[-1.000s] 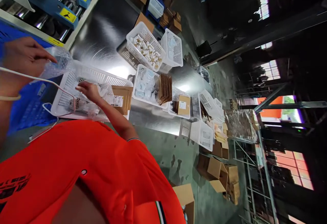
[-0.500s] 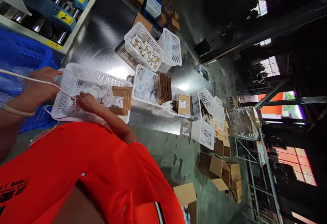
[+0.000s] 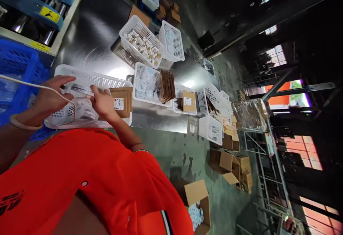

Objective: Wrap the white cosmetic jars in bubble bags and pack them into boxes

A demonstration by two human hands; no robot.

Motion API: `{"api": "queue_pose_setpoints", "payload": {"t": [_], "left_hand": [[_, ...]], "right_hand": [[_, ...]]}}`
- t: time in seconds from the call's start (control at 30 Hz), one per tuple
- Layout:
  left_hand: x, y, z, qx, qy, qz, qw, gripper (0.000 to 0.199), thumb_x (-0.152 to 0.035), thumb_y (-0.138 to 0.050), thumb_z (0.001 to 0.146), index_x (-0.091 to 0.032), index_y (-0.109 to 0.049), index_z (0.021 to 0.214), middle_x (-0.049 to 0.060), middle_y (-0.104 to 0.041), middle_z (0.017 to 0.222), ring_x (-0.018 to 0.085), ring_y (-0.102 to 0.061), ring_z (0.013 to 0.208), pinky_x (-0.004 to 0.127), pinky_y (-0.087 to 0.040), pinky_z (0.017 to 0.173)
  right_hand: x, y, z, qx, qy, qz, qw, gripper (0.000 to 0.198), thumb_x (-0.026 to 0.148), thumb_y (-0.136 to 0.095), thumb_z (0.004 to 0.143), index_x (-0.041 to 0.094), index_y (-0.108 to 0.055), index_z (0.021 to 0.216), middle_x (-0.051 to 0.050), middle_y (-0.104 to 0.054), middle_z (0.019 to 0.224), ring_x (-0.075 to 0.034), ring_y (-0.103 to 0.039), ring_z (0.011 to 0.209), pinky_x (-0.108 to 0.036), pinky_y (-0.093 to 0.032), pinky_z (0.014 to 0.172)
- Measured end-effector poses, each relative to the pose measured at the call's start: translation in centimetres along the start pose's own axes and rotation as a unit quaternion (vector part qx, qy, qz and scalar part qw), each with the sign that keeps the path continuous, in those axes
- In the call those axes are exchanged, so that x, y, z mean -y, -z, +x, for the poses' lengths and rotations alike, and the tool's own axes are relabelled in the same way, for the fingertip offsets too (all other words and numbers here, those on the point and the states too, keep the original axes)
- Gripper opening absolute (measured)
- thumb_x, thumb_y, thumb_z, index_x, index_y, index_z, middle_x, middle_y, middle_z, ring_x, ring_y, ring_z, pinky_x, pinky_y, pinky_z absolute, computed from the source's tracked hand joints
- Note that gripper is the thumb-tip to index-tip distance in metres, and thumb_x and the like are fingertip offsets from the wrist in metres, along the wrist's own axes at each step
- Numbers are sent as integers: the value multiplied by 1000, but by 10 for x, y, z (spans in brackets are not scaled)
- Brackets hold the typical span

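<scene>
My left hand (image 3: 55, 93) is closed with fingers and thumb round the left end of a clear plastic-wrapped item (image 3: 81, 89). My right hand (image 3: 103, 101) grips that item's right end with thumb and fingertips. What sits inside the wrap is too small to make out. Both hands are over a long white basket (image 3: 60, 120), where more clear-wrapped pieces (image 3: 85, 109) lie below the held one. Brown cardboard mailers (image 3: 123, 104) with a white label rest at the basket's right end. A thin white cord (image 3: 29, 83) crosses in front of my left wrist.
A white basket of small white-and-gold pieces (image 3: 144, 47) stands farther back on the metal table (image 3: 93, 42). Right of my basket, another holds clear bags (image 3: 146, 81) and brown mailers (image 3: 167, 86). A blue crate (image 3: 16, 59) is at left, beside a roller machine (image 3: 40, 9).
My right hand has come up from the pieces inside the basket and now holds the wrapped item together with my left hand. The whole view has shifted slightly.
</scene>
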State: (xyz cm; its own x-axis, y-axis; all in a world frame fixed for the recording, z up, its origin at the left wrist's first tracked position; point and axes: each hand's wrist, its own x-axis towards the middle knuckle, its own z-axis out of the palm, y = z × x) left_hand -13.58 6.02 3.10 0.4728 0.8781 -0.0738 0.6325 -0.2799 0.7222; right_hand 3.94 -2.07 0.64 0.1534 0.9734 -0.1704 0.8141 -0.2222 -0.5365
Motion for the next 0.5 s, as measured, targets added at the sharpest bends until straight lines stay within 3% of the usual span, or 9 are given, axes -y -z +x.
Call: {"api": "queue_pose_setpoints", "payload": {"t": [0.07,0.17,0.23,0.3,0.4,0.5], "left_hand": [[0,-7,0,10,-23,25,999,92,-40,-50,70,0,-71,149,21,-69,155,41,-68,142,56,-50,130],[6,-11,0,20,-30,33,999,90,-40,-51,71,0,-71,149,22,-69,155,39,-66,146,54,-49,132],[16,-12,-2,22,-19,15,999,88,-43,-54,74,-6,-70,153,17,-68,157,36,-67,144,49,-53,128],[29,-15,-5,51,-20,-9,998,86,-46,-55,77,-13,-70,154,14,-67,160,34,-67,144,46,-55,125],[53,-33,-10,164,-66,7,984,82,-52,-54,76,-11,-76,144,19,-70,153,40,-66,143,50,-53,125],[72,-58,-12,302,-119,94,941,83,-50,-63,70,-13,-77,143,23,-73,145,44,-68,132,54,-53,118]], "right_hand": [[0,4,-6,19,11,-92,996,42,45,-72,111,27,-70,149,-14,-79,113,-38,-68,126,-45,-63,98],[-16,15,-2,32,17,-67,997,53,42,-74,110,28,-64,160,-10,-81,113,-32,-74,115,-39,-62,95],[-35,21,8,-12,-42,-36,998,46,33,-63,116,25,-63,162,-9,-81,122,-27,-76,113,-36,-61,99],[-54,22,21,-48,-121,-45,990,41,22,-54,117,16,-66,156,-15,-80,130,-29,-75,120,-39,-60,104],[-69,3,38,-32,-159,-71,984,43,9,-62,108,3,-68,150,-27,-78,136,-38,-69,135,-50,-57,112],[-71,-25,47,-26,-156,-66,985,41,3,-60,105,0,-70,144,-30,-76,138,-38,-66,140,-53,-54,118]]}}
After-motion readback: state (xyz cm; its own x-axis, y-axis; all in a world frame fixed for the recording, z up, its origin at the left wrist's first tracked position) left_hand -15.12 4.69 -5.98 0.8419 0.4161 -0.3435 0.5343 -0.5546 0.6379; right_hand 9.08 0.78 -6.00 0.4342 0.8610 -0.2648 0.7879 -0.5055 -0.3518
